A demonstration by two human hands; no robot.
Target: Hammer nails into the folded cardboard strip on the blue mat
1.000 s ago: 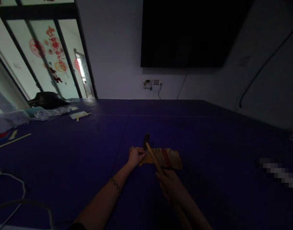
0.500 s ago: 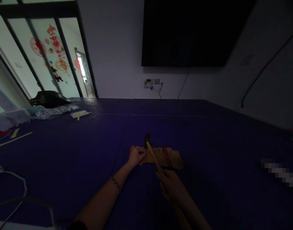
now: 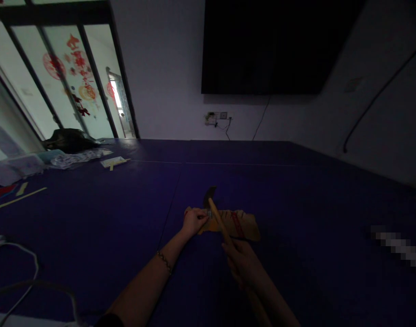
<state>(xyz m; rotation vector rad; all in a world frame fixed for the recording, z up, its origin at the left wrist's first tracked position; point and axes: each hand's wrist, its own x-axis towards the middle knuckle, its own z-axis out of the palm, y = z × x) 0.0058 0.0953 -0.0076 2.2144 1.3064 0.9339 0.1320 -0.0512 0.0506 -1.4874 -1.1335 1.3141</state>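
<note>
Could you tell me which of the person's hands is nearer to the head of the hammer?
Left. The left hand rests on the tan piece just beside the hammer head, while the right hand grips the wooden handle lower down.

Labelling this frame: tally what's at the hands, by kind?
hammer: 1
tan wood piece: 1
left hand: 1, on the wood
right hand: 1, grips the hammer
Total: 4

On the dark desk (image 3: 296, 204), the left hand (image 3: 193, 221) pins a wood piece (image 3: 243, 225); the right hand (image 3: 243, 263) grips a hammer (image 3: 215, 212) above it.
</note>
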